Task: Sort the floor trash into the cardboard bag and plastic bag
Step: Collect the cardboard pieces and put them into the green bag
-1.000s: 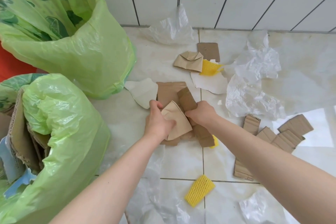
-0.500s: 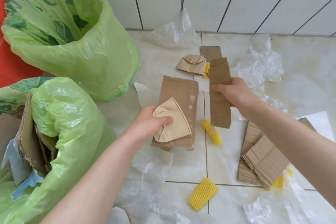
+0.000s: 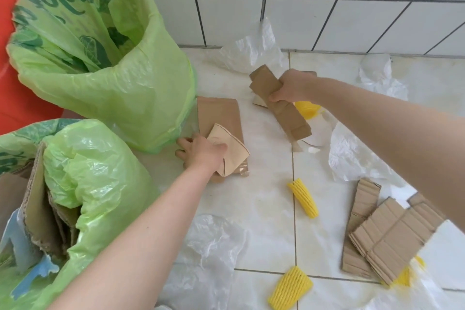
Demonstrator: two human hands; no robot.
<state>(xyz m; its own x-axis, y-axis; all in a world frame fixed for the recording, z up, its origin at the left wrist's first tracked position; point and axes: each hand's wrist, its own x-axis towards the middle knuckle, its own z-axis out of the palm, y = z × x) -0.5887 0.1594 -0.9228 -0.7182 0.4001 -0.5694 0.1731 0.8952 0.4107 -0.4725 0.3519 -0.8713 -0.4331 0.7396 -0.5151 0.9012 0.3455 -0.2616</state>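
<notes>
Left hand [image 3: 201, 152] pinches flat cardboard sheet [image 3: 219, 118] plus tan paper cone [image 3: 230, 153], thumb on top, gathered for cardboard bag [image 3: 83, 184] beside wrist. Right hand [image 3: 289, 88] grips folded cardboard strip [image 3: 279, 103], ends protruding past fingers.

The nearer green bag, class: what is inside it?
Inside the nearer green bag, corrugated cardboard sheets stand upright beside a blue-and-white piece. Anything deeper is hidden by the bag's folded plastic.
</notes>
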